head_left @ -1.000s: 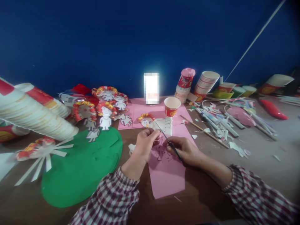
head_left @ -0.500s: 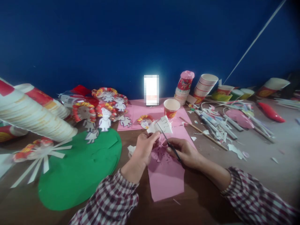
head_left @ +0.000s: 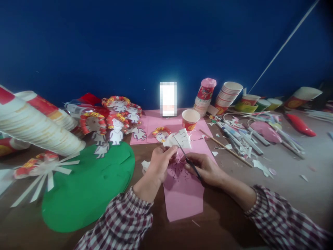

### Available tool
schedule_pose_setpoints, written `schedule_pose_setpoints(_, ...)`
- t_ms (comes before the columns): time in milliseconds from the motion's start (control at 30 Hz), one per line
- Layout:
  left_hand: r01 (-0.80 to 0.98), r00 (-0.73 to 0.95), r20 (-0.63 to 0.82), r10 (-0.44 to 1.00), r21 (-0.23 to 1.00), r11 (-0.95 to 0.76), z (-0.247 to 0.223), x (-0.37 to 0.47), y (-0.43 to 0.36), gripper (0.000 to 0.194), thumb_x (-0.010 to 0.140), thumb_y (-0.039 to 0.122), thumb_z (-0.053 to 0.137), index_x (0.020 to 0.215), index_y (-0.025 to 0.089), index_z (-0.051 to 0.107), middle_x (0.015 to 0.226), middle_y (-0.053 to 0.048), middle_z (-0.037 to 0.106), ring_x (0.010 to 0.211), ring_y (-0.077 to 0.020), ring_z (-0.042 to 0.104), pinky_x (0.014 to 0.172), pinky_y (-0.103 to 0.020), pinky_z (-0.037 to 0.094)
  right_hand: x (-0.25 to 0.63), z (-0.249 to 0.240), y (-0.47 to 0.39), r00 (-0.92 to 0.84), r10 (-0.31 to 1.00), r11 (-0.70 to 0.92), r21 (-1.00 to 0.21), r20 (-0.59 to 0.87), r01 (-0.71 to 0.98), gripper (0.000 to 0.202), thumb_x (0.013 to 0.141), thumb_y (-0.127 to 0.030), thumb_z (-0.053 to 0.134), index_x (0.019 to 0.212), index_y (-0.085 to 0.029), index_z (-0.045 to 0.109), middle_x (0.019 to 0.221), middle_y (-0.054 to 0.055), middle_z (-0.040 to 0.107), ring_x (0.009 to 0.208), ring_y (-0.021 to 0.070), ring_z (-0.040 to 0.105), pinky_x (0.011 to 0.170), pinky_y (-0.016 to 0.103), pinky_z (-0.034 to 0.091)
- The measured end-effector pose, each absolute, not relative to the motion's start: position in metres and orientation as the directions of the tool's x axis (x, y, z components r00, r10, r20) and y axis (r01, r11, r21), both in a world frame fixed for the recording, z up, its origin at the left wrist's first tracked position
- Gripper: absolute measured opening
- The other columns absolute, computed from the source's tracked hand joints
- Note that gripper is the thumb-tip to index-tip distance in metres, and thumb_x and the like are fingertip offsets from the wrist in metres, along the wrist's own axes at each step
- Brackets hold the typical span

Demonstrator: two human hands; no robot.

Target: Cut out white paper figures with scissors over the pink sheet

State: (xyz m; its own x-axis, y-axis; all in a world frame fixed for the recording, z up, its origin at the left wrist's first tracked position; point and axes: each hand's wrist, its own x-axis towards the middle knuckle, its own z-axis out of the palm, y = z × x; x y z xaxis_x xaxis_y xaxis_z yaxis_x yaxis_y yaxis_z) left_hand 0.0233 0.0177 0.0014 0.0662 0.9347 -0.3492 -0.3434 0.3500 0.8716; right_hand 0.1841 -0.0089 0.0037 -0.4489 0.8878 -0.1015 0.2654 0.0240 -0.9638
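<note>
My left hand (head_left: 163, 159) pinches a small piece of white paper (head_left: 183, 139) with a dark outline drawn on it, thumb on top. From the other side my right hand (head_left: 205, 168) grips a pair of black-handled scissors (head_left: 194, 167); their thin blades lie across the paper, and the fingers partly hide the handles. Below both hands is a strip of pink paper (head_left: 184, 201) marked with dark drawn lines. Just behind the white paper are a paper cup (head_left: 190, 119) and a round paper face with a red and yellow rim (head_left: 160, 134).
A green paper shape (head_left: 88, 194) and white cut-out figures (head_left: 116, 133) lie left, beside long stacked cups (head_left: 39, 121). More cup stacks (head_left: 229, 97) stand at the back right. Markers (head_left: 239, 135), a wooden stick (head_left: 229, 149) and paper scraps (head_left: 261, 166) litter the right side.
Almost nothing differs. The white paper lies slightly flatter at its left side in my left hand, and the view has shifted a little. Both hands keep their hold.
</note>
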Motion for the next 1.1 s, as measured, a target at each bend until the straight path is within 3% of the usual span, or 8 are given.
schedule_pose_setpoints(800, -0.334, 0.052, -0.353, 0.934, 0.876, 0.349, 0.0017, 0.0218, 0.0204, 0.021, 0.061, 0.027, 0.07, 0.058, 0.012, 0.056, 0.052, 0.003, 0.05, 0.045, -0.006, 0.046, 0.045, -0.02, 0.039, 0.1829, 0.0042, -0.009, -0.427, 0.899, 0.047, -0.948, -0.097, 0.316, 0.027, 0.082, -0.041, 0.056, 0.083, -0.014, 0.057, 0.066, -0.001, 0.049, 0.056, 0.0089, 0.04, 0.051, 0.02, 0.035)
schedule_pose_setpoints(1100, -0.358, 0.026, -0.353, 0.935, 0.87, 0.338, 0.0028, 0.024, 0.0185, 0.023, 0.059, 0.028, 0.072, 0.059, 0.012, 0.056, 0.052, 0.003, 0.051, 0.045, -0.0059, 0.046, 0.044, -0.019, 0.037, 0.1825, 0.001, -0.0098, -0.407, 0.91, 0.037, -0.96, -0.083, 0.279, 0.021, 0.08, -0.035, 0.059, 0.082, -0.014, 0.057, 0.066, -0.002, 0.049, 0.055, 0.0082, 0.038, 0.05, 0.019, 0.033)
